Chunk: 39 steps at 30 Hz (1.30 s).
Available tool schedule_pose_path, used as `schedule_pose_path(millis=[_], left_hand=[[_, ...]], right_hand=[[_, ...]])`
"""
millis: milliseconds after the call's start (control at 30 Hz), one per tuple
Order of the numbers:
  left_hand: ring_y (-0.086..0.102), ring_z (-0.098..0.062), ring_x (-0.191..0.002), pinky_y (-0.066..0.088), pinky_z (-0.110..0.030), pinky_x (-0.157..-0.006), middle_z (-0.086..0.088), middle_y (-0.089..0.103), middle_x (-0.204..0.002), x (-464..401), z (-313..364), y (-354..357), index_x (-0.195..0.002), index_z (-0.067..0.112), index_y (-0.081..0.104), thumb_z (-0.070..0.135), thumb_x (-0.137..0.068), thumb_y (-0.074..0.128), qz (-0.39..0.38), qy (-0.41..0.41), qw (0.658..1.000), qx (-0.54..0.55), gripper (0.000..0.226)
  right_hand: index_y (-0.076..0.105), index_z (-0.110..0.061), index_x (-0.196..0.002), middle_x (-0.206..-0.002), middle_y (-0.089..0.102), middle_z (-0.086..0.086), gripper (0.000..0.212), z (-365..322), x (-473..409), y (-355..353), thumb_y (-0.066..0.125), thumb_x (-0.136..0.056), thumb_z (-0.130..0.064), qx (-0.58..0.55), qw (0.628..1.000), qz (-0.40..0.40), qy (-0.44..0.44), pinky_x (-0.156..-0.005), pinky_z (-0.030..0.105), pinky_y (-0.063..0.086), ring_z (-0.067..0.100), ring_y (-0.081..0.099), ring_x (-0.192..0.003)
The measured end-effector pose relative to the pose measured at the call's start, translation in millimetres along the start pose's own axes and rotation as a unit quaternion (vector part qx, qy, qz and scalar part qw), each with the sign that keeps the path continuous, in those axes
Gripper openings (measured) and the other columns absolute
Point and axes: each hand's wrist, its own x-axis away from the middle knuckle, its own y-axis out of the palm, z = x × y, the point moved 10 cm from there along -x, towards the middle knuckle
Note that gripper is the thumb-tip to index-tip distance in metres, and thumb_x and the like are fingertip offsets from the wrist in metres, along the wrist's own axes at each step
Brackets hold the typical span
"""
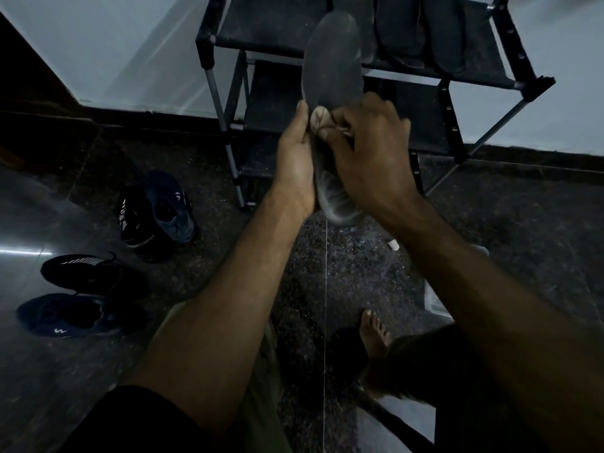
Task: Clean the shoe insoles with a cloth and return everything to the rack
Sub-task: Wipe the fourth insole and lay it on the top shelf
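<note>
A long grey insole [331,63] stands upright in front of me, toe end up. My left hand [295,158] grips its left edge around the middle. My right hand [362,142] pinches a small pale cloth [318,120] and presses it against the insole's middle. The heel end [336,201] shows below both hands. Behind them is the black shoe rack [209,44] with fabric shelves. More dark insoles [421,31] lie on its top shelf at the right.
Several dark sneakers stand on the dark stone floor at my left, one pair [157,210] near the rack and another pair [81,295] closer to me. My bare foot [376,335] rests at lower right beside a clear plastic box [434,302]. A small white object [394,245] lies on the floor.
</note>
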Motion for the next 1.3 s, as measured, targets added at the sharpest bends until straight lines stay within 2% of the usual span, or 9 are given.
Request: schedule_pose_path(millis=[67,233,500,667,733,933,1033,1200,1300], left_hand=[[0.071,-0.02,-0.086,0.059,-0.029,-0.079,-0.013,0.072,-0.092,-1,1,-1,-0.107,0.001,0.062,0.041,-0.105,0.029,0.005,-0.001,1.0,0.004,0.051],[0.049,-0.039,-0.13,0.036,-0.046,-0.113,-0.026,0.06,-0.115,-3,-5,6,-0.116,-0.009,0.057,0.051,-0.102,0.026,-0.047,-0.04,0.996,0.062,0.069],[0.07,-0.017,-0.079,0.058,-0.025,-0.076,-0.01,0.069,-0.083,1,-3,4,-0.089,0.004,0.069,0.033,-0.105,0.036,0.004,-0.001,1.0,0.021,0.047],[0.054,-0.033,-0.126,0.042,-0.038,-0.108,-0.023,0.059,-0.124,-3,-7,8,-0.125,-0.007,0.054,0.047,-0.102,0.025,-0.063,-0.039,0.996,0.058,0.065],[0.044,-0.035,-0.134,0.036,-0.04,-0.113,-0.024,0.056,-0.126,-1,-8,11,-0.123,-0.011,0.053,0.052,-0.101,0.024,-0.072,-0.05,0.995,0.049,0.072],[0.07,-0.022,-0.086,0.058,-0.031,-0.08,-0.013,0.071,-0.092,-1,-3,8,-0.099,0.006,0.066,0.041,-0.104,0.029,-0.034,-0.013,0.999,0.029,0.051],[0.066,-0.024,-0.094,0.052,-0.038,-0.09,-0.01,0.071,-0.098,-2,-2,11,-0.106,0.012,0.064,0.044,-0.103,0.029,-0.046,-0.007,0.999,0.028,0.047],[0.07,-0.018,-0.07,0.056,-0.03,-0.067,-0.008,0.071,-0.079,-5,0,5,-0.106,0.007,0.06,0.042,-0.104,0.026,-0.048,-0.003,0.998,0.031,0.049],[0.069,-0.02,-0.078,0.057,-0.033,-0.073,-0.01,0.071,-0.087,-3,-2,5,-0.107,0.006,0.062,0.043,-0.104,0.027,-0.046,-0.005,0.999,0.016,0.051]], right_hand=[[0.068,-0.013,-0.092,-0.099,0.058,0.004,0.02,-1,2,2,0.059,-0.094,-0.03,-0.013,1.0,0.003,-0.003,-0.079,0.038,0.041,0.019,0.051,-0.092],[0.069,-0.01,-0.087,-0.091,0.058,0.004,0.016,-13,33,8,0.06,-0.092,-0.022,-0.052,0.998,-0.021,-0.033,-0.075,0.043,0.043,0.017,0.048,-0.087],[0.069,-0.018,-0.093,-0.094,0.061,-0.001,0.016,2,-7,-1,0.06,-0.093,-0.031,-0.075,0.997,0.029,0.012,-0.083,0.043,0.046,0.016,0.054,-0.093],[0.07,-0.014,-0.091,-0.091,0.058,0.002,0.017,-8,15,12,0.059,-0.092,-0.027,-0.086,0.996,-0.011,-0.013,-0.077,0.048,0.047,0.018,0.054,-0.088],[0.07,-0.013,-0.089,-0.091,0.058,0.002,0.017,-10,25,12,0.058,-0.092,-0.025,-0.091,0.995,-0.017,-0.024,-0.075,0.049,0.047,0.019,0.053,-0.086],[0.066,-0.015,-0.096,-0.103,0.059,0.005,0.022,-1,-5,-8,0.055,-0.096,-0.034,0.042,0.999,0.032,-0.015,-0.079,0.034,0.031,0.02,0.05,-0.097],[0.064,-0.014,-0.105,-0.114,0.057,0.007,0.03,8,-22,-11,0.048,-0.099,-0.038,0.117,0.993,0.033,0.005,-0.083,0.035,0.026,0.024,0.048,-0.11],[0.064,-0.012,-0.098,-0.109,0.057,0.008,0.025,-1,-2,-5,0.051,-0.099,-0.033,0.125,0.992,0.001,-0.032,-0.08,0.035,0.023,0.025,0.049,-0.105],[0.065,-0.013,-0.094,-0.105,0.057,0.008,0.028,-2,8,-9,0.049,-0.099,-0.035,0.13,0.99,0.0,-0.047,-0.076,0.032,0.017,0.026,0.049,-0.101]])
